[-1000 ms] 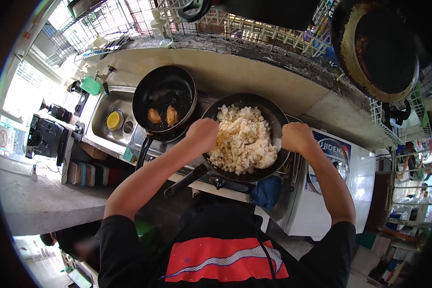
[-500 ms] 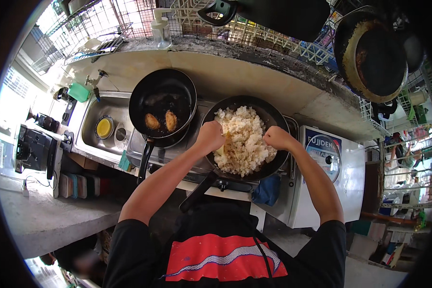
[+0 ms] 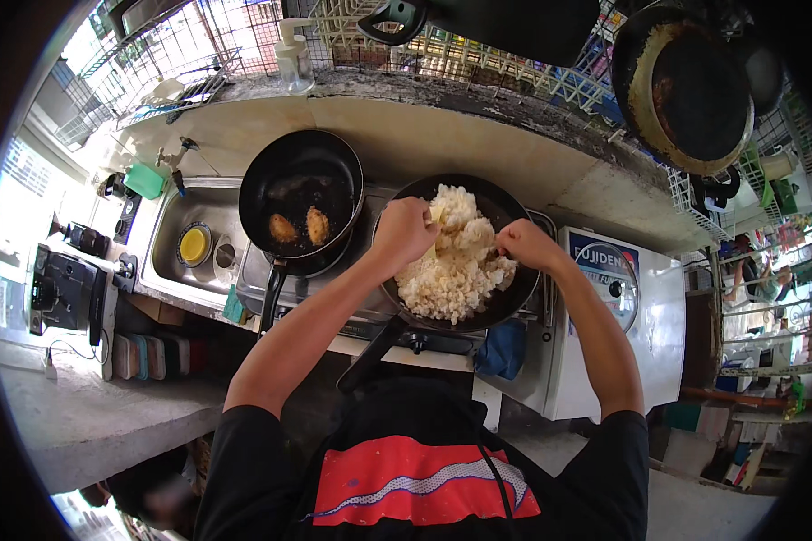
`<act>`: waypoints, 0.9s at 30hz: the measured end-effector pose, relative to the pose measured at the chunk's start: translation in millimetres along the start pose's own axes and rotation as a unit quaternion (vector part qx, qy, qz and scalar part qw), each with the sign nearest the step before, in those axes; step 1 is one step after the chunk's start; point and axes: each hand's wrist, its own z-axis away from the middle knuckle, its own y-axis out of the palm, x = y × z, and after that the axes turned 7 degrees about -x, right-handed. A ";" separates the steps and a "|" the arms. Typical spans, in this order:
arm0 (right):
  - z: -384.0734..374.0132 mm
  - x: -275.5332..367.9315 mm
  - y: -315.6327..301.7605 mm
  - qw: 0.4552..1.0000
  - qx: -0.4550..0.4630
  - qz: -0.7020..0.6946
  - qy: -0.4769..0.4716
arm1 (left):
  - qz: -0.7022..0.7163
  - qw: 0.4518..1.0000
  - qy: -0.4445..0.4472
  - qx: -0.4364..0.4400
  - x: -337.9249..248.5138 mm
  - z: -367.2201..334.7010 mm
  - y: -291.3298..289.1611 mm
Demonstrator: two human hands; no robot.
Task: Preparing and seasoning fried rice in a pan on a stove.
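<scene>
A heap of cooked rice (image 3: pixel 451 287) fills much of a black frying pan (image 3: pixel 514 300) on the right side of the stove. My left hand (image 3: pixel 406 236) is closed over the rice's left side, and something pale yellow, mostly hidden, shows beside its fingers. At the heap's right side my right hand (image 3: pixel 525 245) is closed too; whatever it grips is hidden. To the left, a second black frying pan (image 3: pixel 289 167) holds two browned fried pieces (image 3: pixel 317 226) in dark oil.
A metal sink (image 3: pixel 167 261) with a yellow round item (image 3: pixel 193 244) lies at left. The white appliance (image 3: pixel 654 334) stands right of the stove. Pans hang overhead from a wire rack (image 3: pixel 442 63). A pump bottle (image 3: pixel 293 59) stands on the ledge. The rice pan's handle (image 3: pixel 370 359) points toward me.
My left hand has moved slightly up and right, to the far part of the rice. The heap has shifted and piled toward the pan's far side. My right hand moved slightly.
</scene>
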 end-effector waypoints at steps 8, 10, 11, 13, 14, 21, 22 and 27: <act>27.9 67.6 -29.7 0.895 -0.093 0.434 -0.037 | -0.147 0.983 0.106 0.036 -28.0 -6.5 -10.0; 34.8 69.7 -30.2 0.887 -0.090 0.453 -0.025 | -0.160 0.971 0.177 0.011 -24.1 -7.2 -6.8; 39.0 72.5 -29.1 0.879 -0.084 0.470 -0.017 | -0.156 0.971 0.179 0.012 -21.1 -9.4 -5.7; 56.0 85.9 -25.2 0.883 -0.083 0.461 -0.006 | -0.194 0.954 0.225 0.028 -12.6 -19.2 -4.2; 63.2 92.5 -22.0 0.888 -0.083 0.451 0.001 | -0.189 0.955 0.226 0.028 -6.3 -22.3 -4.2; 72.8 82.5 8.2 0.906 0.034 0.408 0.106 | -0.234 0.933 0.246 0.116 22.9 -24.5 0.8; 69.5 63.5 19.0 0.905 0.047 0.405 0.126 | -0.259 0.926 0.239 0.139 20.5 -25.3 4.2; 53.9 44.7 55.2 0.908 0.113 0.375 0.149 | -0.219 0.921 0.237 0.219 36.7 -21.4 19.6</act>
